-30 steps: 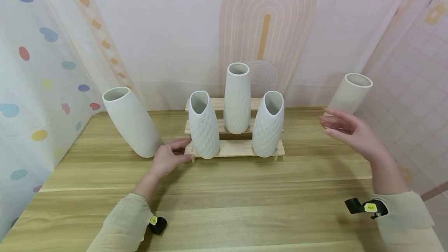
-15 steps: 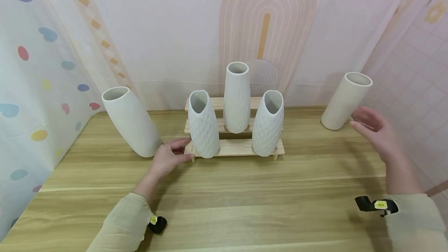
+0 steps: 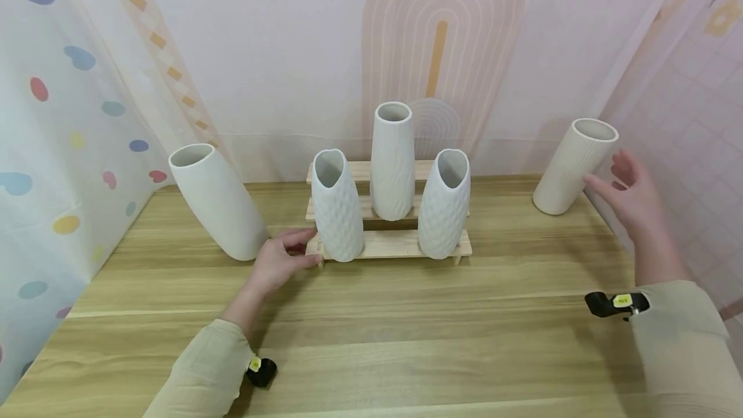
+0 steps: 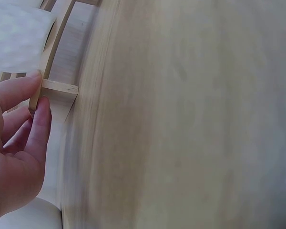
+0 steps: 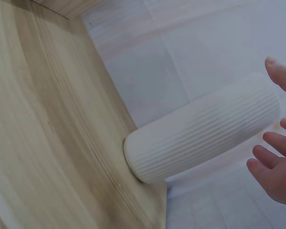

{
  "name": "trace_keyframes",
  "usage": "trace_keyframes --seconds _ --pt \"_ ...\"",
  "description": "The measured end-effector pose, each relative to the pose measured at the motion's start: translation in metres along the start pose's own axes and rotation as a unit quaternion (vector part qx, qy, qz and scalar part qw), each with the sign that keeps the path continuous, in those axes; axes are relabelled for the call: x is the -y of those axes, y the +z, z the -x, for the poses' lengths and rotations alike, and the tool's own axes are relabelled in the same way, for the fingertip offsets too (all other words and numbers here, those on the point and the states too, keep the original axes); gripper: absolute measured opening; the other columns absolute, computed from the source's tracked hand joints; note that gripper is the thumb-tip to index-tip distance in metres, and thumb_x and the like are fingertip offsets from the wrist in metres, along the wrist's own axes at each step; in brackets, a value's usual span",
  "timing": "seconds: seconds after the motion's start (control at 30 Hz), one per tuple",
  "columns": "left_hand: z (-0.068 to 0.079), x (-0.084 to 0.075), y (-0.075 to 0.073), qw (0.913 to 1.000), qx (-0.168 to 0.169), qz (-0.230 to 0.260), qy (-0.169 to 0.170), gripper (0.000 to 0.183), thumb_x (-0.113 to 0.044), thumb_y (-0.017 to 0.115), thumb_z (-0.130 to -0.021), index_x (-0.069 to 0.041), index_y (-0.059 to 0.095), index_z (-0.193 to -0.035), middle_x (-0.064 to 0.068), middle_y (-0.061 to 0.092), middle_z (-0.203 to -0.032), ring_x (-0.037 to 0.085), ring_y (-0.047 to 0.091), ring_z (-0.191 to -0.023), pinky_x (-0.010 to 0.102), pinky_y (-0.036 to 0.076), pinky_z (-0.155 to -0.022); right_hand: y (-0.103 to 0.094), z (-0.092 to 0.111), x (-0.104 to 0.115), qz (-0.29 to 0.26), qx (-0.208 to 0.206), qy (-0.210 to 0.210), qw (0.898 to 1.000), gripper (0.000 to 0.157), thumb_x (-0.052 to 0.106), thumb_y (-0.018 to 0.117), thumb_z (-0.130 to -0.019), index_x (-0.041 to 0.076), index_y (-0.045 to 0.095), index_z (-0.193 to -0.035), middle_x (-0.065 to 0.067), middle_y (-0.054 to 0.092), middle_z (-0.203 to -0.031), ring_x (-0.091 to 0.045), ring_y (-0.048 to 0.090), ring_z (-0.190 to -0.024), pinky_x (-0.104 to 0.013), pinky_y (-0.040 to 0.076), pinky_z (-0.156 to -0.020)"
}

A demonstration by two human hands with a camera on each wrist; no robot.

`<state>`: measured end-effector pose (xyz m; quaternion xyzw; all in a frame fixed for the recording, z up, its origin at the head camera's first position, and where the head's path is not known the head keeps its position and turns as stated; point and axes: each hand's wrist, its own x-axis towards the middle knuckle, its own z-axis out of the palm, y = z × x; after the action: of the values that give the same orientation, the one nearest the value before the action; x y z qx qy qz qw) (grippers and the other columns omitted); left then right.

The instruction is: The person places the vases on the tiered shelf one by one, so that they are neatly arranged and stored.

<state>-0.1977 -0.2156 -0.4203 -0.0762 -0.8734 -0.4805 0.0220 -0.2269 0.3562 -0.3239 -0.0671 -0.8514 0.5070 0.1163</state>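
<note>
My left hand pinches the left end of the front step of a small wooden tiered rack; in the left wrist view the thumb lies above the slat and fingers below. On the rack stand three white vases: a dimpled one front left, another dimpled one front right, and a taller textured one behind. At the far right is a ribbed white vase, standing on the table. My right hand is beside it with fingers spread and nothing in them; whether the thumb touches it I cannot tell.
A smooth white vase stands left of the rack, close to my left hand. The wood-grain table ends at patterned cloth behind and at both sides.
My right hand has moved from in front of the ribbed vase round to its right side, then up toward its upper part. The left hand keeps its hold on the rack.
</note>
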Motion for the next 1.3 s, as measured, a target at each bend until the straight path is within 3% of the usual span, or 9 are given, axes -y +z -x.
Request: trace_keyframes --seconds 0.23,0.47,0.57,0.77,1.0,1.3 --pt "0.001 -0.001 -0.001 0.9998 -0.003 0.015 0.010 0.056 -0.012 0.083 -0.081 -0.001 0.063 -0.132 0.018 0.059 -0.134 0.029 0.061 -0.104 0.024 0.050 -0.083 0.005 -0.019 0.005 -0.020 -0.012 0.019 1.000 0.094 0.038 0.063 -0.095 0.013 0.001 -0.160 -0.013 0.007 -0.165 -0.029 0.012 -0.149 -0.041 0.015 -0.119" --pt "0.001 -0.002 0.000 0.9998 -0.003 0.014 0.010 0.056 -0.011 0.083 -0.081 -0.001 0.063 -0.132 0.018 0.059 -0.134 0.029 0.062 -0.103 0.023 0.050 -0.083 0.012 -0.033 0.003 -0.031 -0.013 0.020 0.999 0.088 0.039 0.068 -0.092 0.032 0.012 -0.160 -0.015 0.014 -0.164 -0.035 0.017 -0.147 -0.051 0.020 -0.116" --pt "0.000 -0.002 0.000 0.9999 -0.002 0.014 0.009 0.056 -0.011 0.083 -0.081 -0.001 0.063 -0.132 0.018 0.059 -0.134 0.029 0.062 -0.103 0.023 0.050 -0.083 0.015 -0.037 0.001 -0.035 -0.012 0.019 0.999 0.087 0.038 0.070 -0.091 0.035 0.015 -0.159 -0.015 0.017 -0.163 -0.035 0.023 -0.144 -0.050 0.023 -0.115" --pt "0.001 -0.002 0.000 0.9998 -0.002 0.015 0.008 0.056 -0.011 0.083 -0.081 0.000 0.063 -0.131 0.018 0.059 -0.133 0.029 0.062 -0.103 0.024 0.050 -0.084 0.018 -0.044 -0.001 -0.035 -0.018 0.034 0.999 0.086 0.040 0.070 -0.091 0.032 0.017 -0.158 -0.015 0.021 -0.161 -0.031 0.028 -0.140 -0.045 0.027 -0.114" --pt "0.001 -0.002 -0.001 0.9998 -0.003 0.020 0.008 0.056 -0.012 0.084 -0.081 -0.001 0.063 -0.131 0.019 0.058 -0.134 0.029 0.062 -0.102 0.021 0.049 -0.081 0.019 -0.050 0.005 -0.040 -0.028 0.055 0.997 0.090 0.040 0.069 -0.091 0.020 0.015 -0.159 -0.013 0.022 -0.160 -0.024 0.029 -0.140 -0.038 0.027 -0.114" --pt "-0.001 0.002 0.001 0.9999 0.000 0.009 0.004 0.057 -0.013 0.083 -0.081 -0.002 0.063 -0.132 0.017 0.058 -0.134 0.026 0.062 -0.102 0.021 0.049 -0.081 0.021 -0.053 0.004 -0.038 -0.043 0.069 0.996 0.093 0.039 0.069 -0.091 0.016 0.009 -0.159 -0.012 0.017 -0.162 -0.025 0.023 -0.144 -0.039 0.024 -0.116"
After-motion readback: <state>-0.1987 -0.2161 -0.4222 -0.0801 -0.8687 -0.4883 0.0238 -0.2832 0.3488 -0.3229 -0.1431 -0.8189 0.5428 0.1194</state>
